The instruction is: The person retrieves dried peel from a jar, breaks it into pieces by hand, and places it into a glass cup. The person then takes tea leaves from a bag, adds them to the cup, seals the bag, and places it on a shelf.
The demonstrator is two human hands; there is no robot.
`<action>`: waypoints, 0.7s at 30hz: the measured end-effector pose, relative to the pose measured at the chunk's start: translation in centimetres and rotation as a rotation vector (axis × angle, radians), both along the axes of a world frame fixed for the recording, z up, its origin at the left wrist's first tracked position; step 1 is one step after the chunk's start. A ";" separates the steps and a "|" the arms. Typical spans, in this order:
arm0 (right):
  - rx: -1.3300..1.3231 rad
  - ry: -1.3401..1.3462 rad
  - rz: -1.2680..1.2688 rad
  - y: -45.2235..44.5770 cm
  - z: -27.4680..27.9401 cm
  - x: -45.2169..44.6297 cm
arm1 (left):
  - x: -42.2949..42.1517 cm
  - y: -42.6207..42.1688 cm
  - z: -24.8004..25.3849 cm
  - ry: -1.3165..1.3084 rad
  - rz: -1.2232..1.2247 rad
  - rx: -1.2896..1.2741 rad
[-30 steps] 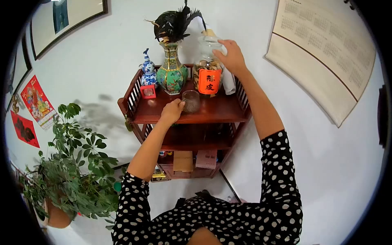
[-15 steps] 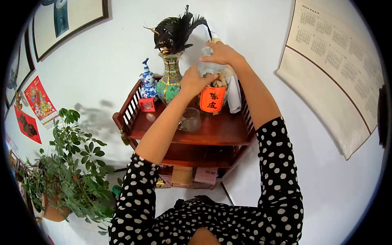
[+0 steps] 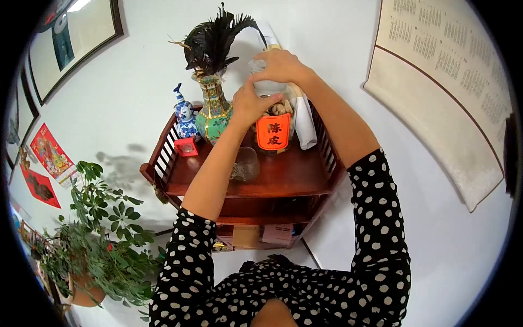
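Both arms reach forward from spotted sleeves past a clear glass cup (image 3: pixel 248 163), left hand (image 3: pixel 252 106) wrapping the jar's shoulder, thumb across its front and other fingers partly hidden, right hand (image 3: pixel 284 66) cupped palm-down with fingers curved around the glass lid (image 3: pixel 258 66). Jar (image 3: pixel 279 109) stands on the top shelf (image 3: pixel 289 180), long axis upright, lid end up, orange-red label (image 3: pixel 273 132) facing the person, black characters 陈皮. Left of it: green patterned vase (image 3: pixel 210 117); right, white roll (image 3: pixel 305 125).
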State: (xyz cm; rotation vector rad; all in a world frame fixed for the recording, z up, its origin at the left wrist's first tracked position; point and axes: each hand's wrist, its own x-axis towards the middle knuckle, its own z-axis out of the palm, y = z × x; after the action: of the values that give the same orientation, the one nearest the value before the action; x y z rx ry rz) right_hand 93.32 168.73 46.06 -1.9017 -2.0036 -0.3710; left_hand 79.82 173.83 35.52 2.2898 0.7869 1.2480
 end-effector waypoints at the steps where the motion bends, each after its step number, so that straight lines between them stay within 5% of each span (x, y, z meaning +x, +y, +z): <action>1: 0.005 0.044 0.043 0.6 -0.1 0.5 | 0.0 -0.2 0.1 -0.003 0.003 0.002; 6: 0.066 0.084 0.167 2.6 -0.6 1.9 | 0.3 -0.1 -0.4 -0.008 0.041 0.040; 9: 0.088 -0.184 -0.113 -1.2 0.7 -1.8 | -0.1 -0.2 0.0 -0.008 -0.020 -0.008; 12: 0.323 -0.311 -0.087 -0.7 0.2 -1.9 | -0.2 -1.1 0.3 -0.051 0.001 0.004; 18: 0.429 0.457 0.008 -2.4 -0.8 0.1 | 0.3 0.0 -1.2 -0.320 -0.242 0.049; 21: 0.825 0.550 0.070 -4.7 -1.8 0.9 | -0.8 -0.5 0.2 -0.397 0.008 0.337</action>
State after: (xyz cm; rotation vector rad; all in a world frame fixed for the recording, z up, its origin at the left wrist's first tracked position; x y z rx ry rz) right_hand 94.24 163.99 44.24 -1.2258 -1.2599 -0.4898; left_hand 79.07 173.33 35.70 2.1666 0.4719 1.8799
